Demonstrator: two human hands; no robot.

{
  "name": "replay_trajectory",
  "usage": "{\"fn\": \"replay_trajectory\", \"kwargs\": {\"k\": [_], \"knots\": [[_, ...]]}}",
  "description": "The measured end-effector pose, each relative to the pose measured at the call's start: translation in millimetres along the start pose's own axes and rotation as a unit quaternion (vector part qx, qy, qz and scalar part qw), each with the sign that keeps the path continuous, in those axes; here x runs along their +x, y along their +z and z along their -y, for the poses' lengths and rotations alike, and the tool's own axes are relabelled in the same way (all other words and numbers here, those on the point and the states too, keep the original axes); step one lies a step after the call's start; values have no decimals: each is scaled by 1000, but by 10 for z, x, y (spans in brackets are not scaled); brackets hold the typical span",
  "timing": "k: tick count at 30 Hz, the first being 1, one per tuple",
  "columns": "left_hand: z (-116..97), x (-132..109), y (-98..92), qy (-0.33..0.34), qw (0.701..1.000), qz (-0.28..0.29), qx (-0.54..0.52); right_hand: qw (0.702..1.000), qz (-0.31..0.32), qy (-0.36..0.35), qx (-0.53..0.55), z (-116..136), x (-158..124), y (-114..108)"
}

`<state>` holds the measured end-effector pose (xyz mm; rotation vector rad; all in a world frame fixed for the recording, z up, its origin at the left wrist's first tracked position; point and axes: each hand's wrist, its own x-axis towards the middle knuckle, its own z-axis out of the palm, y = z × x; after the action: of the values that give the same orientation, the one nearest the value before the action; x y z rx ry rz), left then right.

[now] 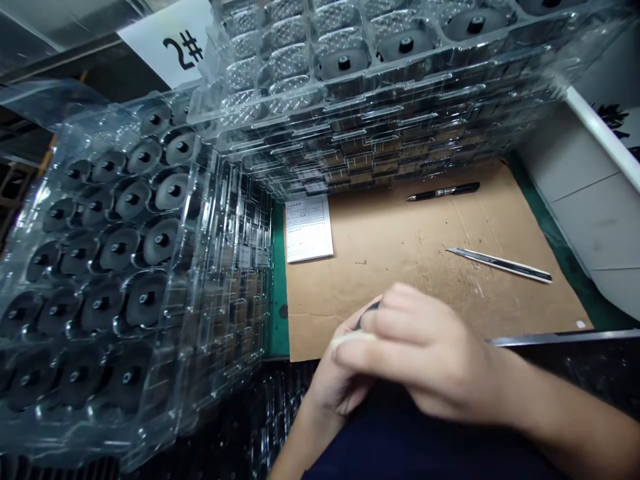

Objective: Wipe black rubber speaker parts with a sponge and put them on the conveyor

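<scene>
carefully, you are holding a small black part [367, 317], mostly hidden, between your right hand [415, 350] and left hand [335, 380], your fingers [395, 320] curling closed around it, just above the cardboard sheet [400, 267], beside the clear plastic trays [165, 267].

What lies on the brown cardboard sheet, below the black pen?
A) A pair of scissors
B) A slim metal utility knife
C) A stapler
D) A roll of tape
B. A slim metal utility knife lies on the brown cardboard sheet, below the black pen.
</scene>
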<state>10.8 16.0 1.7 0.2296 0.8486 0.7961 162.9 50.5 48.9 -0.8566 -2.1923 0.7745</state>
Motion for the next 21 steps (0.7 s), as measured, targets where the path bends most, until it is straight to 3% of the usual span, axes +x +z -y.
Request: {"fn": "replay_trajectory", "kwargs": {"k": [1,4,7,11,13,16,18,21], "knots": [[-5,2,15,0,1000,5,-3,999,-15,27,13,-68,-4,-20],[-33,-1,38,-16,998,43,-32,975,-76,208,-10,-365,-126,-37],[-47,4,9,-34,994,79,-62,949,-58,311,-1,-566,-417,130],[-31,28,-59,-27,991,99,-88,948,-32,313,53,-535,-840,514],[-36,34,-63,-22,989,108,-95,947,-38,314,62,-484,-931,597],[-55,33,-15,-21,992,97,-80,936,-84,337,50,-404,-838,469],[-55,31,30,-15,995,74,-61,927,-147,345,18,-293,-657,292],[-32,29,68,23,999,23,-28,949,-201,241,-38,-27,-350,114]]}}
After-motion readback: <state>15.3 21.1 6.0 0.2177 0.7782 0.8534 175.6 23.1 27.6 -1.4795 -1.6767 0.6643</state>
